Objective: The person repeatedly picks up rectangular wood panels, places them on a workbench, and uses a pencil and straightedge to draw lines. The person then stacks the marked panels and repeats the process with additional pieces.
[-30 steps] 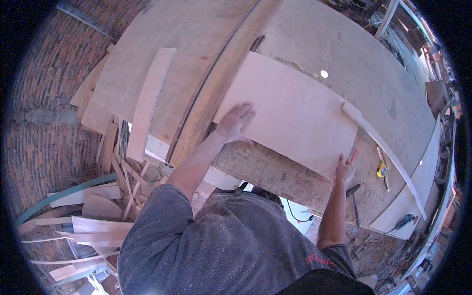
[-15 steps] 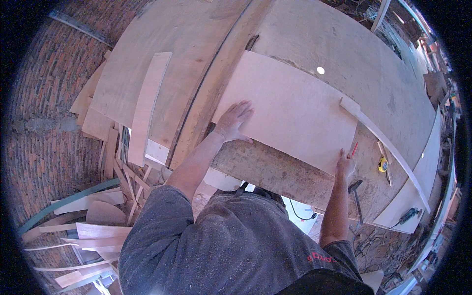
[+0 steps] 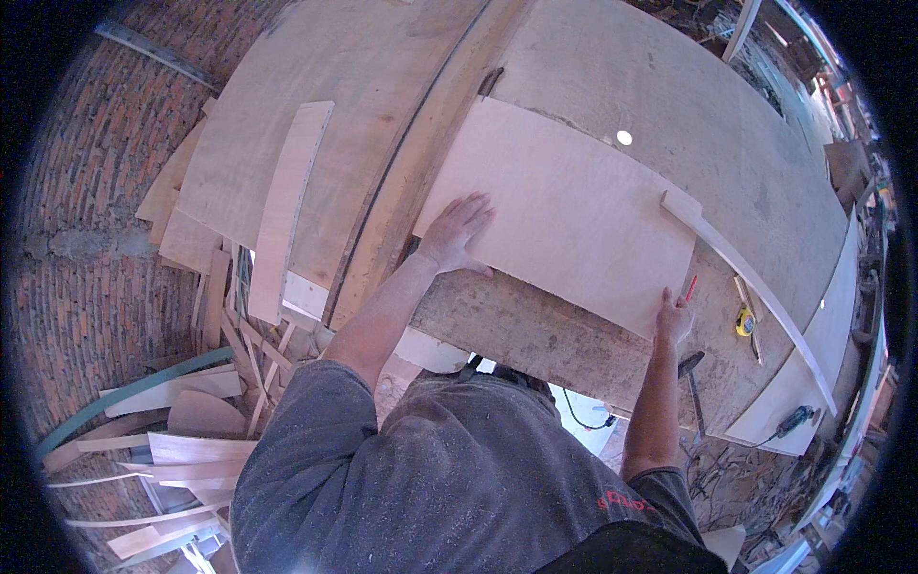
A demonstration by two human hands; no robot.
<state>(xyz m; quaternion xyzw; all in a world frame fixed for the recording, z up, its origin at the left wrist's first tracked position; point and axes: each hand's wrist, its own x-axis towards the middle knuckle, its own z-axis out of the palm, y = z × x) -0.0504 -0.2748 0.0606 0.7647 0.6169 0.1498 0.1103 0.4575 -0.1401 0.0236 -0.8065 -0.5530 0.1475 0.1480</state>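
Note:
A pale rectangular plywood panel lies flat on the worn wooden bench top. My left hand rests spread on the panel's near left part, its thumb by the near edge. At the near right corner, my right hand is closed round a red pencil and touches the panel's edge. A long, thin curved wooden strip reaches over the panel's right side. Right of my right hand are a yellow tape measure and a dark metal hammer-like tool.
A long wooden beam runs along the panel's left. Beyond it a narrow board lies on a large sheet. Curved offcuts are piled at the lower left by a brick surface. A corded power tool lies at the right.

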